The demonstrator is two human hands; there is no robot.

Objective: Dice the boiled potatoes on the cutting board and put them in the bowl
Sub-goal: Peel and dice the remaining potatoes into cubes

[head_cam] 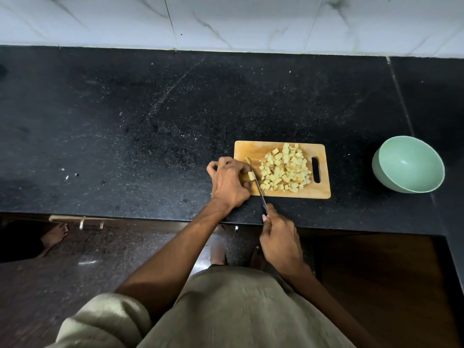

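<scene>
Dark speckled floor; a bare foot (54,236) at left. Black speckled stone counter (125,126), white marble-look wall tiles (238,21) behind. Right hand (280,241): at the counter's near edge, fingers wrapped round the knife (258,188) handle, blade angled onto the cutting board (319,193). Left hand (228,182): fingers curled, holding a potato piece (251,175) at the board's left end, against the blade. Diced potato (285,168): heaped mid-board. Green bowl (408,164): right of board, apart. No legible writing.
</scene>
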